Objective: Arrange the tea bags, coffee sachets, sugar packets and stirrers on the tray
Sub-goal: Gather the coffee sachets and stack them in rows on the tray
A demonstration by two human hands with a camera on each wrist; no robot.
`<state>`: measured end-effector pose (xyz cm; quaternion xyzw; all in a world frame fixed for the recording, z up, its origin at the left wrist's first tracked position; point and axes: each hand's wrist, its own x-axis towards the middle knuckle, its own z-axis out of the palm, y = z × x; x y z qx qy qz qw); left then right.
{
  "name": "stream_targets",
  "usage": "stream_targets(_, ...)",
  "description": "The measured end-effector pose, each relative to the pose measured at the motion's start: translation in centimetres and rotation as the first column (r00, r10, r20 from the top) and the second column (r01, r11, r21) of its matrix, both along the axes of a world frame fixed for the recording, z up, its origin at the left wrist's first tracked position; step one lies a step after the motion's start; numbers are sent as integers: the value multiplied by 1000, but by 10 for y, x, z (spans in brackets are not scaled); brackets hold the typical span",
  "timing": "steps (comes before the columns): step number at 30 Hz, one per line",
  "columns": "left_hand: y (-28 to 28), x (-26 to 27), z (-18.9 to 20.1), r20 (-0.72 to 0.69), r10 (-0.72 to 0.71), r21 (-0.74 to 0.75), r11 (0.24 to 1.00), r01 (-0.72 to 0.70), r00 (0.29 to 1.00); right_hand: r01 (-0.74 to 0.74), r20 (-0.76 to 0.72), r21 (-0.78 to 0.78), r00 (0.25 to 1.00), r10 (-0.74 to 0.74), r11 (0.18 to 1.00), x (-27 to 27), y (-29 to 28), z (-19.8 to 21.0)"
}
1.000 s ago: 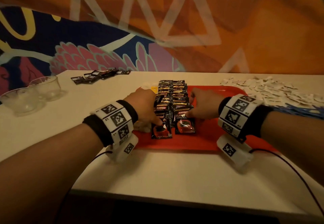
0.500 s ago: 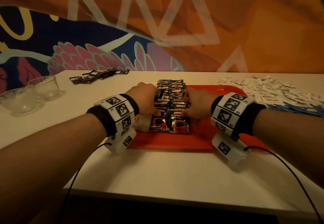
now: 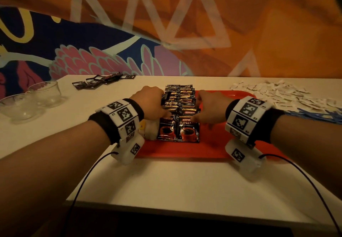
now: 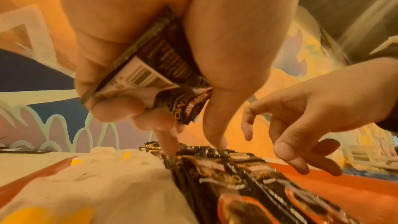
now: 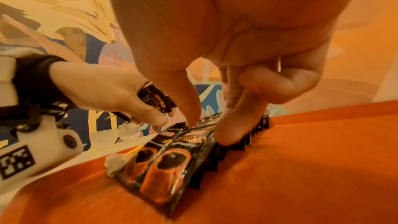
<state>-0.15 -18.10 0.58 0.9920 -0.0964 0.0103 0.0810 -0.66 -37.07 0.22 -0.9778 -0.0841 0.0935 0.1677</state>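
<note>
Left hand [image 4: 137, 43]: curled around a spare coffee sachet [image 4: 150, 74], barcode side showing, tucked against the palm; its index fingertip and thumb tip reach down onto the left edge of the sachet rows [image 3: 180, 114]. Right hand [image 3: 209, 109]: grasps nothing; thumb and extended fingers press on the right edge of the rows, the remaining fingers curled loosely under.

Coffee sachets: two parallel overlapping rows on the red tray [image 3: 212, 149], running from the near middle toward the far rim. Exact count not readable because of overlap; the two nearest sachets lie face up, each printed with a red cup. Tea bags [image 3: 150, 132]: pale heap with yellow tags, touching the left side of the sachet rows; number cannot be told.

Off the tray, on the white table [image 3: 166, 181]: dark packets [image 3: 100, 80] scattered far left; white sugar packets [image 3: 281, 95] heaped far right; blue stirrers [image 3: 322, 115] just nearer than those. Two glass cups [image 3: 32, 99] at the left edge.
</note>
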Motion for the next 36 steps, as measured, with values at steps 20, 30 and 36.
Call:
stream_targets(20,-23,-24,17,5,29,-1000,-24,5,1000,-190,284,731,958,-39,656,1,23,11)
stream_targets(30,-37,-33,16,210,218,-976,100,193,953,-360,654,522,751,-92,773,-11,33,16)
stream_targets(36,-22,-26,21,87,234,-981,-148,124,968,-272,555,633,812,-180,725,-10,24,23)
